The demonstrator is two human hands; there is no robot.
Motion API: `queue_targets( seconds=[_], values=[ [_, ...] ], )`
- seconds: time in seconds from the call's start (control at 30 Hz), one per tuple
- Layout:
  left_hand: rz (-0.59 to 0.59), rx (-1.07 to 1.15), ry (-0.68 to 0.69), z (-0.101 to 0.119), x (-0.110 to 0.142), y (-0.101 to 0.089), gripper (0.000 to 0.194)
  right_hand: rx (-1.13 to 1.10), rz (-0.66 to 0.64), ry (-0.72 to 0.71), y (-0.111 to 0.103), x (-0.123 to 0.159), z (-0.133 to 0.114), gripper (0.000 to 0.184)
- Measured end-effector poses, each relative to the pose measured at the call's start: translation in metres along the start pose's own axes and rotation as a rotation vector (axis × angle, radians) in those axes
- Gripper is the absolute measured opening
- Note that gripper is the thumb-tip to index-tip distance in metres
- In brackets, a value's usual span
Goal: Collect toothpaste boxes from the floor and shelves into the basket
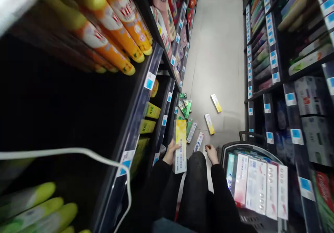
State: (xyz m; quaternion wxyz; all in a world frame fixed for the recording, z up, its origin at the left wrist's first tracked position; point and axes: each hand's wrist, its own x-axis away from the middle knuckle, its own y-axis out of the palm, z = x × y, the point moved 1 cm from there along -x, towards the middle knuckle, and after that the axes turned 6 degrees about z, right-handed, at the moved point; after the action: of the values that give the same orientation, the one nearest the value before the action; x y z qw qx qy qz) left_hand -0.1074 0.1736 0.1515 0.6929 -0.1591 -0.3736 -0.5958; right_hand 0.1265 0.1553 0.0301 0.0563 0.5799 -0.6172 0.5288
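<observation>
At the lower centre of the frame, the left hand (171, 152) grips a yellow-and-white box (181, 146) by its left edge, thumb laid across the printed face. The box's long axis runs almost straight up and down the frame, its yellow end toward the top and its white end toward the bottom. Chinese characters run lengthwise along it, too small to read surely.

Right of centre, the right hand (212, 153) has its fingers drawn in, tips close together; whether they hold anything, I cannot tell. Near it on the floor, a white box with blue lettering (198, 142) slants up to the right. Above, two small yellow-and-white cartons (209, 124) slant down to the right, yellow ends lowermost.

At lower right, a dark basket (235, 143) contains white and pink boxes (257, 184), lettering illegible. Left of centre, yellow shelf packs (152, 110) read "AXE".
</observation>
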Motion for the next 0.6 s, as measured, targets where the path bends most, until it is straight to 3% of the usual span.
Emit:
queue_targets(
  seconds=[0.13,0.23,0.33,0.47,0.53,0.6],
  values=[
    [0.055,0.104,0.091,-0.011,-0.051,-0.006,0.075,0.122,0.082,0.091,0.033,-0.116,0.001,0.036],
    [0.006,0.153,0.133,-0.019,-0.075,-0.008,0.066,0.206,0.135,0.154,0.056,-0.199,0.008,0.047],
    [-0.063,0.158,0.154,-0.032,-0.089,-0.010,0.055,0.268,0.162,0.165,0.082,-0.263,0.023,0.055],
    [0.001,0.130,0.143,-0.053,-0.093,-0.019,0.057,0.304,0.190,0.105,0.112,-0.307,0.043,0.060],
    [0.064,0.116,0.152,-0.061,-0.091,-0.024,0.062,0.298,0.205,0.091,0.121,-0.315,0.049,0.059],
    [0.054,0.111,0.150,-0.068,-0.087,-0.029,0.065,0.275,0.216,0.089,0.127,-0.313,0.050,0.055]
  ],
)
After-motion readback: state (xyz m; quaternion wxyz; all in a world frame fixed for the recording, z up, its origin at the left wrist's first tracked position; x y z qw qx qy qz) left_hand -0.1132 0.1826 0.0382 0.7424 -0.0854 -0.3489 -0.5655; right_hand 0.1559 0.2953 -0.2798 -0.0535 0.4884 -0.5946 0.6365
